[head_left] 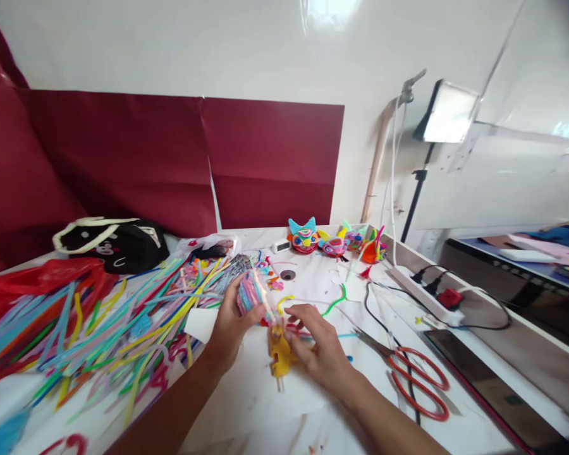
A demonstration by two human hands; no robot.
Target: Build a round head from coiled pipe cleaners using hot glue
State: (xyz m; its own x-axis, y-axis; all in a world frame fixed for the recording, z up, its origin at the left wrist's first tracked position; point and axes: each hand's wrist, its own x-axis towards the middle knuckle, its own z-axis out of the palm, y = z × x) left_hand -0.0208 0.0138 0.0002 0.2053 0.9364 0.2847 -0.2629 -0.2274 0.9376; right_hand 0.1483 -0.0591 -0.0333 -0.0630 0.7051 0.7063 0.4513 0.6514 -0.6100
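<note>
My left hand [233,319] grips a rounded piece wrapped in pink, blue and purple fuzzy pipe cleaners [252,292], with a pale strip along its right side. Close by on the right, my right hand [320,347] has its fingers curved, with a gap between index finger and thumb. Its thumb is beside a yellow tool that looks like a hot glue gun [279,357], with a clear stick jutting from its near end. Whether the thumb touches it I cannot tell. Short yellow [284,302] and green pipe cleaners [336,298] lie beyond my right hand.
Loose pipe cleaners [137,328] cover the left side, by a black bag [116,243]. Colourful animal-like crafts [304,236] stand at the back. Rightward lie red-handled scissors [420,379], a phone-like dark slab [493,385], a power strip [424,297] and cables. A lamp [450,114] stands behind.
</note>
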